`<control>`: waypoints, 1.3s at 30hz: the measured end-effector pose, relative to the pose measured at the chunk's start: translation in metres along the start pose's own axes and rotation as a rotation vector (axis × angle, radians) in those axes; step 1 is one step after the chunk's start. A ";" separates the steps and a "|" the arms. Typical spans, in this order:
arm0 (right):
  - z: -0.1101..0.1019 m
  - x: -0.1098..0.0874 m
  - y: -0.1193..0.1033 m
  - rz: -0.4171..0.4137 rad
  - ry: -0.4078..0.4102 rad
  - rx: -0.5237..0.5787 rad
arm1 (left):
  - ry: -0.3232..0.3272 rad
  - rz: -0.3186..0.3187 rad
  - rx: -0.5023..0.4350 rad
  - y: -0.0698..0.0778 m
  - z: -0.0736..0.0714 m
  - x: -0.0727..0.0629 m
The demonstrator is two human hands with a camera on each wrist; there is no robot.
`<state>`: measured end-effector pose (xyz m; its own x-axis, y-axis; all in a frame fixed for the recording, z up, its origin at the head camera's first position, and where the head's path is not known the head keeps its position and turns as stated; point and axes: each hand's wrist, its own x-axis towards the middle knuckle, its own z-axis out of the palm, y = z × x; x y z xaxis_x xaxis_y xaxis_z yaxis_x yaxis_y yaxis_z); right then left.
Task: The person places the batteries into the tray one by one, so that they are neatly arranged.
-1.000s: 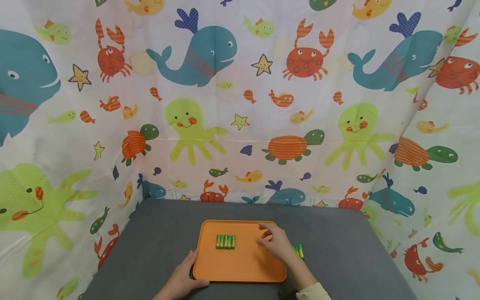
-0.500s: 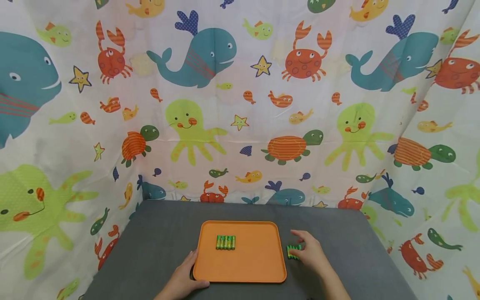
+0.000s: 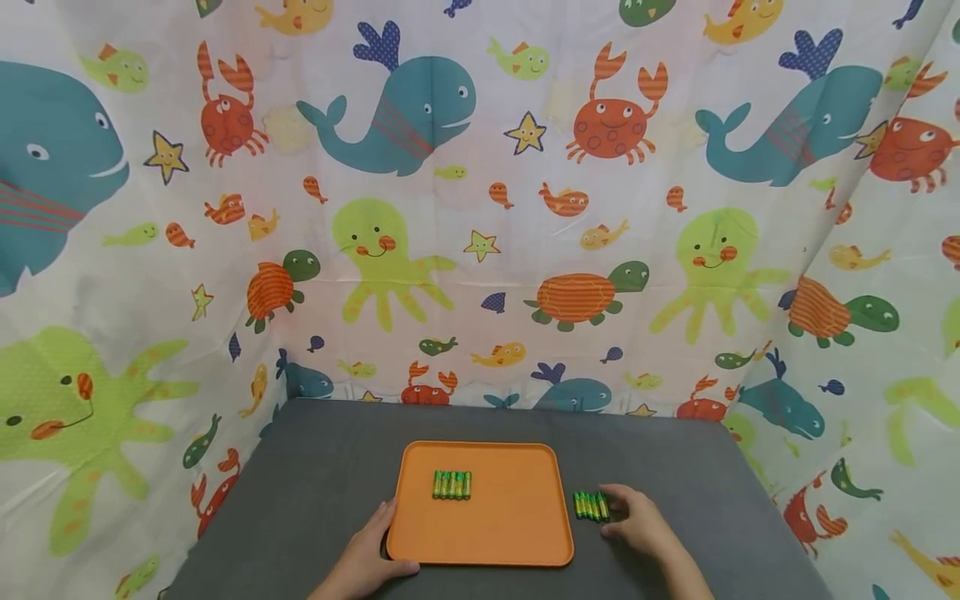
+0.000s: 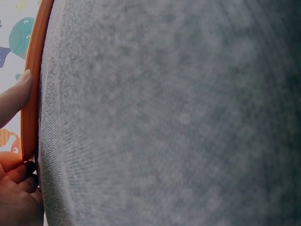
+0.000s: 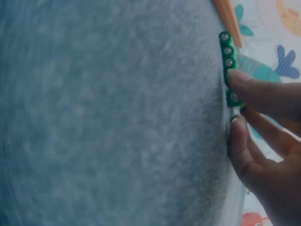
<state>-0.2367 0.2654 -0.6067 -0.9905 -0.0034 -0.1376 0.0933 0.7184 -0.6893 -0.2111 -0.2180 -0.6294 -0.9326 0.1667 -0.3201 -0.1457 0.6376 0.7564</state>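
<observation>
In the head view an orange tray (image 3: 480, 542) lies on the grey table. My left hand (image 3: 365, 554) holds its near left corner, thumb along the front edge and fingers at the left side. The left wrist view shows the thumb (image 4: 19, 92) against the tray's rim (image 4: 32, 103). Several green batteries (image 3: 452, 485) lie side by side on the tray. To the tray's right, a second row of green batteries (image 3: 589, 505) lies on the table. My right hand (image 3: 637, 521) is at that row's right end, thumb and fingers spread around the rightmost battery (image 5: 235, 97); no grip shows.
A grey cloth-covered table (image 3: 337, 450) bears the tray. A white curtain (image 3: 480, 350) printed with sea animals hangs behind it and along both sides.
My right hand has moved from above the tray rightward and down to the right end of the loose battery row. The left hand and tray stay in place.
</observation>
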 end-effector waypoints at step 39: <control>-0.011 0.006 -0.040 -0.089 0.131 0.134 | 0.005 -0.026 0.005 0.008 0.001 -0.002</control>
<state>-0.2471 0.2440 -0.5720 -0.9993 0.0342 0.0163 0.0085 0.6202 -0.7844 -0.2104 -0.2125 -0.6238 -0.9301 0.1460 -0.3370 -0.1685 0.6456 0.7448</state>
